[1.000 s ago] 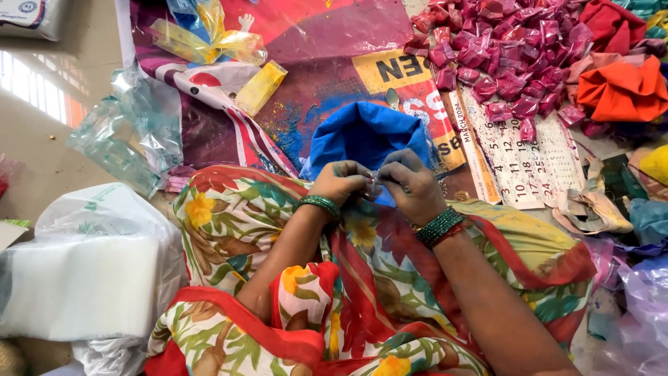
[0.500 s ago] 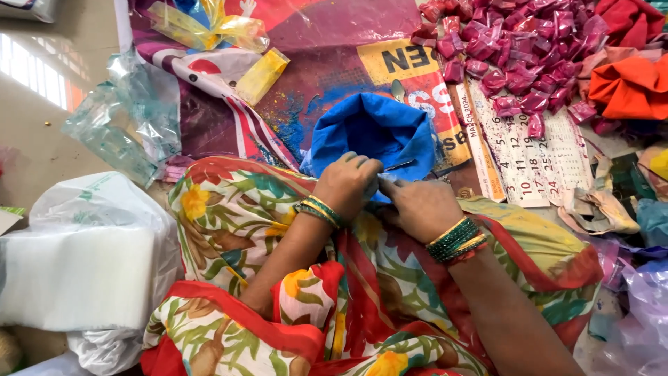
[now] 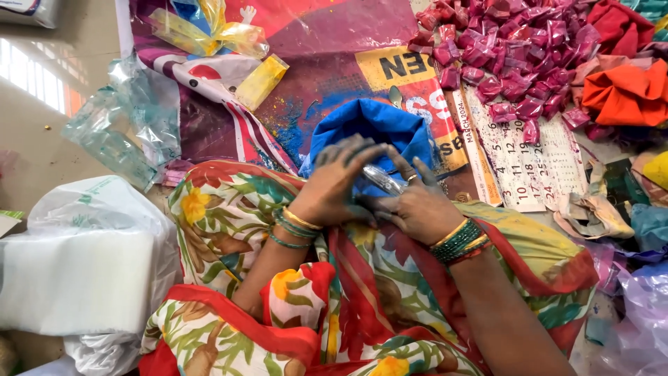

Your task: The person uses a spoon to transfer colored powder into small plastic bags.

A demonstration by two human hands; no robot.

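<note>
Where the two hands meet at frame centre, a small clear packet (image 3: pixel 381 179) is pinched between the left hand (image 3: pixel 334 188) and right hand (image 3: pixel 410 205), directly over the open blue bag (image 3: pixel 376 129), apparently so spillage falls inside. Its contents cannot be made out. Pink packets (image 3: pixel 508 63) are heaped at upper right, cut off by the frame edge.

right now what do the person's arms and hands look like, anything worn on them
Both forearms are bare, with no sleeves. The left hand has a stack of thin bangles at the wrist, green and gold. The right hand has a thicker stack of green bangles edged with gold and red, and a ring on one finger. Both hands are smudged with dark bluish powder.
</note>
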